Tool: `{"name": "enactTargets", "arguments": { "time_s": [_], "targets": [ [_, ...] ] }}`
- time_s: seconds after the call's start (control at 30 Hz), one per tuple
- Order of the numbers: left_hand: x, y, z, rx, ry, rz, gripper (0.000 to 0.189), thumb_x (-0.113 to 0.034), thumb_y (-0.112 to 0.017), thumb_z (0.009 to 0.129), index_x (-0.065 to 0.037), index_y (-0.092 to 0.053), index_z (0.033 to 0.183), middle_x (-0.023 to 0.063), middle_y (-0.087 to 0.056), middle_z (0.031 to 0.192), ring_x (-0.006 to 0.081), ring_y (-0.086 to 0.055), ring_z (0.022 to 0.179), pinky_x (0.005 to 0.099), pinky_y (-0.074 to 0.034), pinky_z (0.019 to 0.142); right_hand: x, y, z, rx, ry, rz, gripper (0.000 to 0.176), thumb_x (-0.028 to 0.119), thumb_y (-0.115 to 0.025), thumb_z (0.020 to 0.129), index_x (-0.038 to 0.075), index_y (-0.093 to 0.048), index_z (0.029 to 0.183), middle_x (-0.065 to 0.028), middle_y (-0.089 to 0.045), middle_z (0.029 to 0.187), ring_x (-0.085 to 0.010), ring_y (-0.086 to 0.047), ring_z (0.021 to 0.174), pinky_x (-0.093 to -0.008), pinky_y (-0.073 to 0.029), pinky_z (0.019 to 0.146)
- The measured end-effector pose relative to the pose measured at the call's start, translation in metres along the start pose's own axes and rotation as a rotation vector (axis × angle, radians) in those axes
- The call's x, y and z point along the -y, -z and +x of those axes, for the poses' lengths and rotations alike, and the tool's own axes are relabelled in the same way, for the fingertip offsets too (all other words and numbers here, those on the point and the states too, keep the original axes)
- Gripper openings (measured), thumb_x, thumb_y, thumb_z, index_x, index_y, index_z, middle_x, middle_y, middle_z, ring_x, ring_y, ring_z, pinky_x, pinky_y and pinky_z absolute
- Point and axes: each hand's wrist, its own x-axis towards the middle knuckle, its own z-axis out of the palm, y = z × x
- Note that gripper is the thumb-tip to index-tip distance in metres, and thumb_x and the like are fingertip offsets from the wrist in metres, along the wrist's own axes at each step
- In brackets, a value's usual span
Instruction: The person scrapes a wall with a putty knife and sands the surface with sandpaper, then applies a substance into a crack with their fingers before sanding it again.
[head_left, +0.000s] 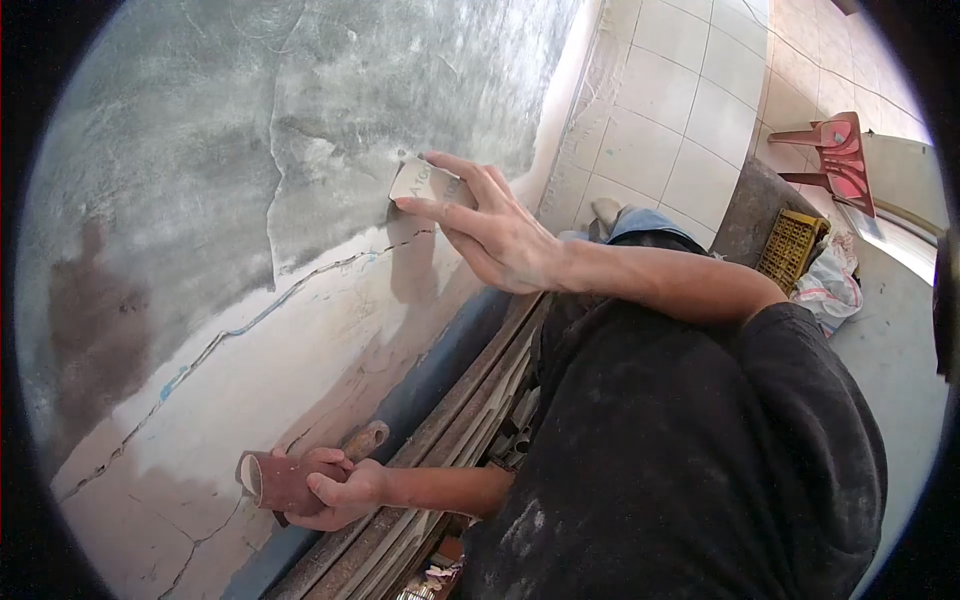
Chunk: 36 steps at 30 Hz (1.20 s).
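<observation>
My right hand pinches a pale sheet with printed marks between thumb and fingers, against the grey-green upper part of the wall. Lower down, my left hand wraps round a reddish-brown roll with a pale inside, close to the cracked white lower wall. Just above that hand is a short brownish cylinder with an open end. A long crack runs along the border between the two wall colours.
Long boards lie along the wall's blue base. White floor tiles extend beyond. At the right are a red plastic chair, a yellow crate and a white plastic bag.
</observation>
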Motion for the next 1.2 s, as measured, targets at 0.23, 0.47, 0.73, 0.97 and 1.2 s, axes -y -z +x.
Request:
{"name": "enactTargets", "arguments": {
  "time_s": [0.23,0.47,0.73,0.97,1.2],
  "targets": [
    [-0.003,0.0,-0.001,-0.013,0.035,0.034,0.053,-0.018,-0.054,0.076,0.014,-0.033,0.115,0.0365,-0.056,0.105,0.0172,-0.045,0.043,0.0264,-0.035,0.036,-0.022,-0.017,0.008,-0.101,-0.391,0.616,0.026,0.027,-0.056,0.092,0.006,-0.054,0.108,-0.0194,-0.05,0.112,-0.0284,-0.052,0.099,-0.0398,-0.041,0.089],
    [0.002,0.007,0.0,0.027,0.041,0.053,0.05,-0.016,-0.052,0.077,0.012,-0.034,0.115,0.0347,-0.056,0.106,0.017,-0.045,0.043,0.0252,-0.034,0.037,-0.06,-0.026,0.015,-0.126,-0.259,0.235,0.048,0.05,-0.071,0.077,0.003,-0.062,0.073,-0.0062,-0.059,0.068,-0.0169,-0.057,0.071,-0.0324,-0.045,0.066],
    [-0.007,-0.001,0.001,0.01,0.037,0.033,0.051,-0.017,-0.053,0.076,0.011,-0.035,0.115,0.0338,-0.056,0.107,0.0163,-0.043,0.043,0.0245,-0.031,0.035,-0.061,-0.028,0.018,0.029,-0.464,0.385,0.054,0.055,-0.072,0.071,0.002,-0.063,0.059,-0.0031,-0.052,0.049,-0.0123,-0.047,0.045,-0.0305,-0.038,0.044],
    [-0.005,-0.003,0.003,-0.015,0.048,0.01,0.056,-0.015,-0.053,0.073,0.011,-0.035,0.119,0.0318,-0.057,0.108,0.0162,-0.043,0.042,0.0237,-0.029,0.035,-0.075,-0.023,0.016,0.062,-0.435,0.323,0.054,0.049,-0.075,0.072,0.001,-0.058,0.055,-0.0018,-0.046,0.046,-0.0089,-0.039,0.044,-0.0293,-0.033,0.041],
    [-0.004,-0.004,0.002,-0.04,0.029,0.049,0.056,-0.016,-0.05,0.073,0.012,-0.035,0.119,0.0321,-0.057,0.107,0.0153,-0.041,0.04,0.0233,-0.027,0.033,-0.101,-0.028,0.014,0.14,-0.475,0.283,0.055,0.049,-0.075,0.072,0.0,-0.056,0.054,-0.0025,-0.045,0.047,-0.0089,-0.039,0.045,-0.0308,-0.034,0.042]
  ]
}}
